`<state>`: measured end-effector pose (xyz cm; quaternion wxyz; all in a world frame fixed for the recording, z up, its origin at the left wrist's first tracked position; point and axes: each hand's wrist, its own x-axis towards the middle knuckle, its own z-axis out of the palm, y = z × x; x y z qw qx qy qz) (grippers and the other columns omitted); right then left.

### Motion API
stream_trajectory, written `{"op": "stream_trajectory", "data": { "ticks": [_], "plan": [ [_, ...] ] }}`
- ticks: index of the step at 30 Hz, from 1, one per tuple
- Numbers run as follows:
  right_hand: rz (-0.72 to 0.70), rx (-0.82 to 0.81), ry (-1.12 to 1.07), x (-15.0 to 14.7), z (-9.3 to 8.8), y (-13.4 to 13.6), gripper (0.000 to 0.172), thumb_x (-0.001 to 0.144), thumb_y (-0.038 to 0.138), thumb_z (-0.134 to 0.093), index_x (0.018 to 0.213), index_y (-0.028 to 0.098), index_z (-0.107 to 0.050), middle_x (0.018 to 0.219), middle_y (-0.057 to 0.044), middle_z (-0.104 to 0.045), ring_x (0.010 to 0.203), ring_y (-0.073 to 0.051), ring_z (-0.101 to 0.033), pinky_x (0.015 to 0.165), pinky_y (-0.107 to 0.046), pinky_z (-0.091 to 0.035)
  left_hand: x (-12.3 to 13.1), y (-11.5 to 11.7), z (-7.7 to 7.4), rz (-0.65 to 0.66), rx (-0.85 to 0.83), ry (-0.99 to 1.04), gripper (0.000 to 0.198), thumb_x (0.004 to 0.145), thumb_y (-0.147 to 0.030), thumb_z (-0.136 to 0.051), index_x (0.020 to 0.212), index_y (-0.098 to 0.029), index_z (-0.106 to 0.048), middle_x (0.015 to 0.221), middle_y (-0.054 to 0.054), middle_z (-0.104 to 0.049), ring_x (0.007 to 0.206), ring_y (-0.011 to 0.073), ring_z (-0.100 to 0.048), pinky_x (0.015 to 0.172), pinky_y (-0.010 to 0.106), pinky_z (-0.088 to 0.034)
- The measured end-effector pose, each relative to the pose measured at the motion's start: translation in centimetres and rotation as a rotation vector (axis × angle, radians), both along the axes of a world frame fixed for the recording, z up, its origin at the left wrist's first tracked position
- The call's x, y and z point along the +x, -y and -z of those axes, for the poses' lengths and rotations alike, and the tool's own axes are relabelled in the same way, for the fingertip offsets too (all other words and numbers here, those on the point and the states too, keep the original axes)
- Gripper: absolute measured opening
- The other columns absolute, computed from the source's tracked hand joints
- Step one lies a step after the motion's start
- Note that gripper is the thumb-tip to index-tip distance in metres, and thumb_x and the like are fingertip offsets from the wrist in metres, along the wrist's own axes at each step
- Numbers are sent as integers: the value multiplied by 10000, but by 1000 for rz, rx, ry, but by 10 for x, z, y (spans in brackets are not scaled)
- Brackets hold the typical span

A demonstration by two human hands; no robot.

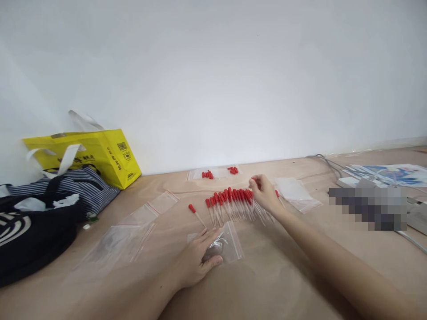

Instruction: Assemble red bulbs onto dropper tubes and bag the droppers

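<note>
My left hand point(202, 255) lies with its fingers stretched out on a small clear zip bag point(233, 242). Beyond it is a row of glass-like droppers point(230, 195) with red rubber bulbs and thin clear tubes. One dropper point(191, 208) lies apart at the row's left end. At the right part of the row, my right hand point(263, 191) is closed in a pinch, with a bit of red bulb point(252, 179) showing at its fingertips. Whether a tube is attached to that bulb is hidden.
Loose red bulbs point(207, 174) lie on a clear bag by the wall. More zip bags point(113, 242) spread at left, and a white packet point(293, 189) at right. A yellow bag point(116, 155) and dark bag point(36, 235) stand left; cables point(328, 162) and papers point(393, 173) lie right.
</note>
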<state>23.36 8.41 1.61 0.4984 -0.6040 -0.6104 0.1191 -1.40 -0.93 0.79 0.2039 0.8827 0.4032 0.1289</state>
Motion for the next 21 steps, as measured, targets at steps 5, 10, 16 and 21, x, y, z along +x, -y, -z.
{"op": "stream_trajectory", "data": {
  "ticks": [5,10,16,21],
  "plan": [
    [-214,11,-522,7,17,46,315,765,511,-447,814,203,-408,638,21,-531,499,-105,-487,494,-238,-397,1,1,-2,-18,-9,-13,551,799,-318,-479,1309,-260,-278,1334,26,-372,1228,223,-318,1021,441,-246],
    [-178,-128,-761,-6,36,69,393,688,572,-518,784,206,-410,643,16,-542,497,-110,-510,509,-256,-424,1,1,-3,-16,10,-18,551,800,-319,-478,1309,-281,-269,1338,13,-366,1224,218,-326,1022,437,-246],
    [-223,-183,-834,-19,40,73,422,654,585,-546,795,214,-403,682,0,-571,531,-127,-541,546,-283,-447,1,1,1,-14,16,-6,553,805,-321,-474,1314,-281,-259,1341,14,-361,1225,228,-323,1023,445,-240],
    [-383,-315,-842,-26,38,82,396,647,548,-577,770,201,-431,662,10,-576,560,-120,-550,570,-270,-434,8,6,1,-29,11,11,578,812,-324,-462,1331,-283,-210,1343,10,-357,1227,235,-318,1025,454,-234]
  ]
}}
